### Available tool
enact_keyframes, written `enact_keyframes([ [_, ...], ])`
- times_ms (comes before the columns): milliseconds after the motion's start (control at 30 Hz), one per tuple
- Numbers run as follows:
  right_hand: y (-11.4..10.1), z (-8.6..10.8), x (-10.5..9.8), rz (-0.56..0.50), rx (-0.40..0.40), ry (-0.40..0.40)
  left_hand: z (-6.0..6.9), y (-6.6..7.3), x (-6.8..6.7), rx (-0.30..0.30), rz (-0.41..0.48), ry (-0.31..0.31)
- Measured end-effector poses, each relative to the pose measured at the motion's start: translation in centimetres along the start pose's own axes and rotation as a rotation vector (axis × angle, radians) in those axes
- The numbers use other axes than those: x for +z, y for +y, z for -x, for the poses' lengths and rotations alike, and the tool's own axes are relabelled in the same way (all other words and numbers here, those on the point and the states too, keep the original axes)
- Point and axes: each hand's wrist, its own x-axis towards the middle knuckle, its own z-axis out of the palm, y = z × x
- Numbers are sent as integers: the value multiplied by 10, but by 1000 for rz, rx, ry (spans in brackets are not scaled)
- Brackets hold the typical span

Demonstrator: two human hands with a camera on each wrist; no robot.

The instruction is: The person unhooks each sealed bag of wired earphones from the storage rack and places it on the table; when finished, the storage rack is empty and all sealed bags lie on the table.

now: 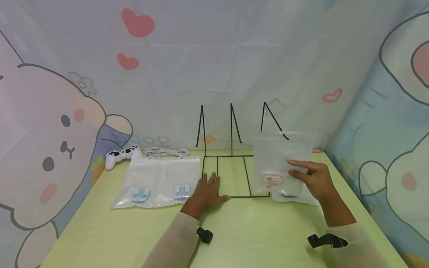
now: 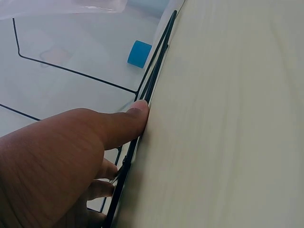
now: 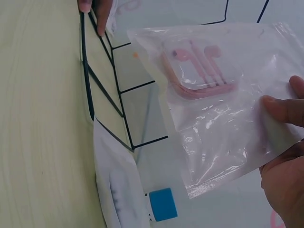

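Note:
In the head view my left hand point(image 1: 208, 191) rests, fingers spread, on the base of a black wire display rack point(image 1: 231, 156) with three upright hooks. The left wrist view shows its thumb touching the front wire. My right hand point(image 1: 313, 178) pinches the right side of a clear plastic bag point(image 1: 281, 160) with thumb and fingers. Inside are pink earphones point(image 1: 272, 180) in a square case. The tip of the right-hand hook point(image 1: 285, 137) shows in front of the bag's top edge; whether it passes through a hole is too small to tell.
Another plastic bag point(image 1: 301, 199) lies behind and below the held one. On the left, plastic bags point(image 1: 161, 171) with blue earphones lie flat. Behind them sit a white game controller point(image 1: 122, 154) and a coiled white cable point(image 1: 167, 152). A printed cloth backdrop stands behind the table.

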Motion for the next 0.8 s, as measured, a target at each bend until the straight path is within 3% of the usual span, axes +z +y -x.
enact_keyframes([
  [233, 0, 6, 1, 14, -48, 26, 1, 0, 0, 7, -6, 6],
  [500, -1, 12, 1, -114, -110, 2, -1, -2, 1, 12, -13, 10],
  [800, -1, 14, 2, -182, -204, -12, 0, -1, 1, 13, -5, 10],
])
